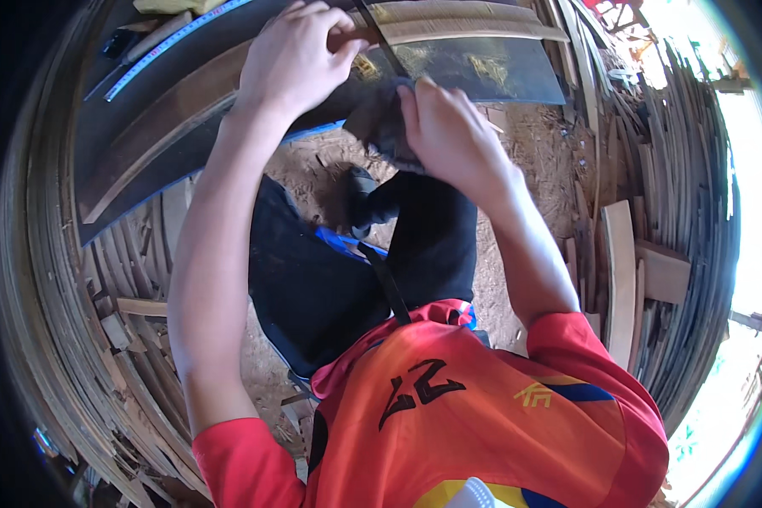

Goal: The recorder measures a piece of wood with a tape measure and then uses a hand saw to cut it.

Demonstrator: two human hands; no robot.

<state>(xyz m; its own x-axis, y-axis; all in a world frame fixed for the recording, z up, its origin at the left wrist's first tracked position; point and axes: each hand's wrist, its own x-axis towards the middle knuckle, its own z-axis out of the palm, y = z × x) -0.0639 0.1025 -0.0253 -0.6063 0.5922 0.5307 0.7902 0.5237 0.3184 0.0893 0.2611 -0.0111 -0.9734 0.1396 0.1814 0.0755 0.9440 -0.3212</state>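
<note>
My left hand [300,55] is raised over the dark workbench top [516,76], with its thumb and fingers curled together. Their tips come close to a narrow dark strip [383,41] that slants down toward my other hand; whether they grip it I cannot tell. My right hand [453,131] is closed on a crumpled dark grey cloth [381,127] at the bench's near edge. The strip's lower end disappears at the cloth and the right fingers. A long curved-looking wooden board [157,140] lies on the bench left of my hands.
A tape measure's blade [169,41] stretches across the far left of the bench. Another wooden board [474,30] lies at the back. Wood strips are stacked at the left [46,279] and right [681,186]. My legs [330,288] are below the bench, over dusty ground [499,254].
</note>
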